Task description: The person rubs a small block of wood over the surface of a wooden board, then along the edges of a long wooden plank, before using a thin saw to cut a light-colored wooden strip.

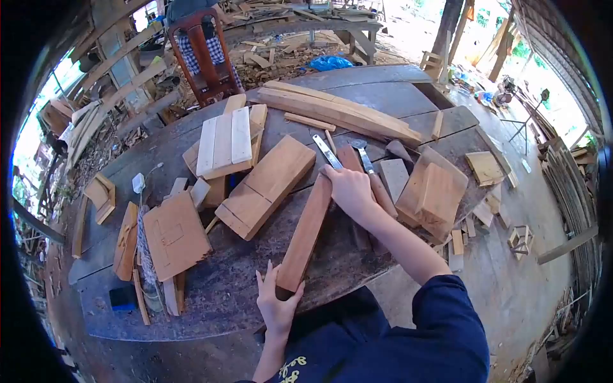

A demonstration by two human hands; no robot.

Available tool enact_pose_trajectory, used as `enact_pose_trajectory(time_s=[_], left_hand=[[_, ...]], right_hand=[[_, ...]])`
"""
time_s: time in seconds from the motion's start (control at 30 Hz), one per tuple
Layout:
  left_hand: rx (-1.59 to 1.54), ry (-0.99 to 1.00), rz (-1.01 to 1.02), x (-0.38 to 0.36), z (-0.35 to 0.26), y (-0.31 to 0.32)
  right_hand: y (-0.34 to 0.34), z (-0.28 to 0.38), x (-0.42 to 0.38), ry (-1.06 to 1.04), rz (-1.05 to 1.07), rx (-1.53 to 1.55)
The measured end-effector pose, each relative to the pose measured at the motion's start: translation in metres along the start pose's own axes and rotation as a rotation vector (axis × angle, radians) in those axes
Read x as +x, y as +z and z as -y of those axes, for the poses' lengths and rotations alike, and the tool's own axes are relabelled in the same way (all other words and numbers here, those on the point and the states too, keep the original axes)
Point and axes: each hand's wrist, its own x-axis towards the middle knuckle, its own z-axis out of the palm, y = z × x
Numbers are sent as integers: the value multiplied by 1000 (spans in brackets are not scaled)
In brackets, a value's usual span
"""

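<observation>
A long reddish wooden block (305, 236) lies slantwise near the table's front edge. My left hand (278, 305) grips its near end, with the thumb on one side and the fingers on the other. At the far end my right hand (348, 190) is closed over the block's top, its fingers partly hidden. Just beyond that hand lies a metal tool (327, 151). To its right is another tool with a metal head (361, 149) and a wooden handle. A thick wooden block (267, 186) rests to the left of the held piece.
The dark table (223, 268) bears stacked pale boards (224, 142), a flat brown board (175, 235), long planks (338, 113) and a block on a board (440, 191) at right. Behind it stands a red-brown chair (205, 60). Wood scraps lie on the floor.
</observation>
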Motion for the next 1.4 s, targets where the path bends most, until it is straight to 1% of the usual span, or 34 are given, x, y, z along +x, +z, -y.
enact_pose_trajectory(time_s=[0.03, 0.1, 0.17, 0.23, 0.27, 0.3, 0.37, 0.47, 0.53, 0.57, 0.6, 0.67, 0.7, 0.77, 0.8, 0.87, 0.9, 0.97, 1.03, 1.1, 1.13, 1.2, 1.23, 1.27, 1.3, 1.33, 1.37, 1.4], left_hand=[[2, 15, -17, -1, 2, 2], [3, 31, -34, -1, 4, 2], [-5, -8, -35, -2, 4, 2], [-25, -8, -5, -3, 6, -2], [-43, -6, 23, -4, 7, -3], [-42, -6, 26, -4, 9, -2], [-34, 21, 8, -4, 12, 0], [18, -8, -4, -2, 4, 0], [13, 1, -12, -2, 1, -1], [5, 10, -22, -1, 0, -1], [6, 11, -22, 0, -1, -1], [10, 22, -44, 0, -1, -1], [15, 19, -45, 0, -1, -1], [33, 22, -32, -1, 1, 0], [40, 9, -35, -3, 2, 0], [40, 36, -48, -3, 4, 1], [53, 24, -73, -3, 4, 2], [59, 27, -50, -3, 4, 2], [63, 40, -54, -4, 9, 2], [42, 62, -32, -5, 9, 3], [53, 80, -24, -4, 8, 2], [65, 102, -43, -5, 7, 4], [71, 133, -51, -5, 8, 5], [103, 161, -38, -5, 9, 5], [104, 158, -46, -7, 9, 6], [114, 161, -51, -10, 10, 8], [123, 165, -58, -12, 9, 11], [122, 164, -67, -14, 5, 13]], right_hand=[[-7, 14, -1, -3, 2, 2], [-22, 58, -16, 122, 91, -262], [-32, 92, -51, -31, 169, -90], [-58, 129, -91, -279, 188, 46], [-79, 148, -105, -382, 187, 64], [-85, 160, -118, -406, 167, 176], [-86, 150, -120, -472, 219, 249], [-80, 118, -82, -311, 313, 159], [-46, 86, -55, -116, 222, -54], [-37, 65, -35, -14, 220, -44], [-27, 45, -17, 46, 229, -96], [-23, 20, 8, 18, 81, -87], [-25, 25, 8, 17, 82, -82], [-27, 39, 6, 83, 77, -197], [-29, 54, -2, 138, 176, -180], [-35, 90, -35, 61, 197, -275], [-33, 106, -58, -26, 185, -365], [-66, 146, -89, -40, 244, -279], [-86, 161, -105, -53, 258, -166], [-98, 157, -100, -37, 333, -120], [-98, 151, -96, -49, 330, -115], [-95, 136, -84, -63, 368, -234], [-81, 125, -79, 37, 420, -189], [-73, 111, -69, 79, 393, -216], [-65, 96, -59, 79, 372, -246], [-57, 85, -46, 124, 315, -276], [-51, 73, -33, 122, 314, -301], [-48, 62, -20, 136, 293, -274]])
